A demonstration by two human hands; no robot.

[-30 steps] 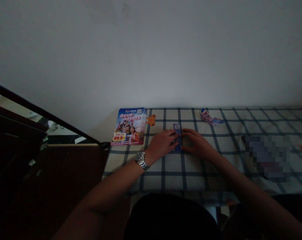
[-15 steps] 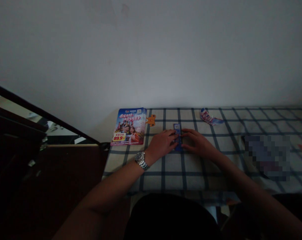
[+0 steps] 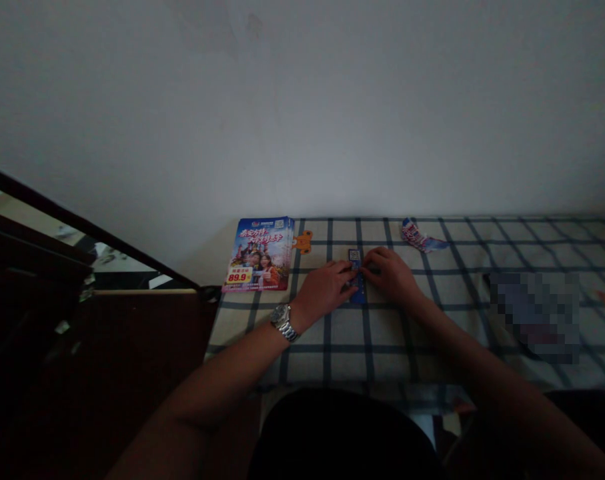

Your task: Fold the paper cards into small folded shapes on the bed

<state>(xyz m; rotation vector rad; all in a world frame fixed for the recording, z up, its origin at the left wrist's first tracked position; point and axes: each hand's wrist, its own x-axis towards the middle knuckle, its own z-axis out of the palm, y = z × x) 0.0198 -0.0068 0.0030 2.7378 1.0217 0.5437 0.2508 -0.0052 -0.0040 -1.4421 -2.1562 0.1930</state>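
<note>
A narrow blue folded paper strip (image 3: 356, 277) lies on the checked cloth (image 3: 382, 333) in front of me. My left hand (image 3: 325, 288), with a metal watch on the wrist, rests on the strip's left edge, fingers bent and pressing down. My right hand (image 3: 392, 275) sits at the strip's right edge near its far end, fingers curled onto the paper. Both hands press the strip flat against the cloth.
A stack of colourful flyers (image 3: 258, 253) lies at the cloth's far left corner, beside a small orange print (image 3: 303, 241). A crumpled red-white-blue paper (image 3: 418, 235) lies at the back right. A blurred patch (image 3: 535, 307) covers something on the right. Dark wooden furniture (image 3: 107, 360) stands left.
My right hand has slid away from me along the strip's right edge toward its far end. My left hand has stayed in place.
</note>
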